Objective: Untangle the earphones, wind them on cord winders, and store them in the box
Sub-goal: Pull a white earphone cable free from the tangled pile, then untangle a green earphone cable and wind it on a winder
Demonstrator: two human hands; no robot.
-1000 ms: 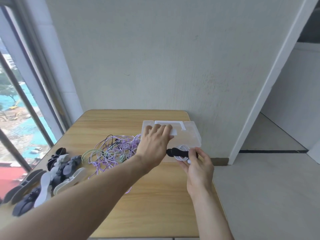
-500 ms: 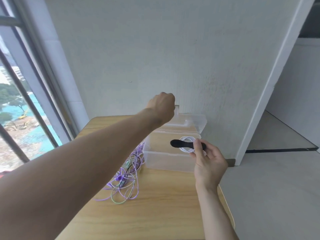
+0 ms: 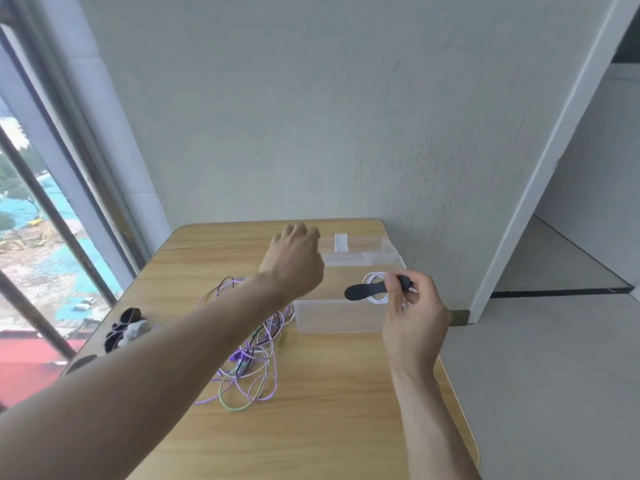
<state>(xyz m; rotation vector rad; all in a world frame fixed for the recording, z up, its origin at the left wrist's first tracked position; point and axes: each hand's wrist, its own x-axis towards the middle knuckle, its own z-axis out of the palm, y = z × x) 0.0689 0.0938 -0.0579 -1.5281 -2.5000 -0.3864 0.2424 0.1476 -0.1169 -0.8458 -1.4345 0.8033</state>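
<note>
A light wooden bench (image 3: 311,427) is seen from above, set against a pale wall. A clear plastic box (image 3: 332,315) stands open at the far right of the bench, its lid (image 3: 360,245) lying behind it. The right hand (image 3: 412,317) is held over the box, and a black cord winder (image 3: 367,291) wrapped with white earphones (image 3: 375,278) is pinched between thumb and fingers. The left hand (image 3: 294,265) is stretched toward the lid; whether anything is gripped cannot be told. A tangle of purple, green and black earphone cords (image 3: 249,348) lies left of the box. Spare black and white winders (image 3: 126,327) are gathered at the left edge.
</note>
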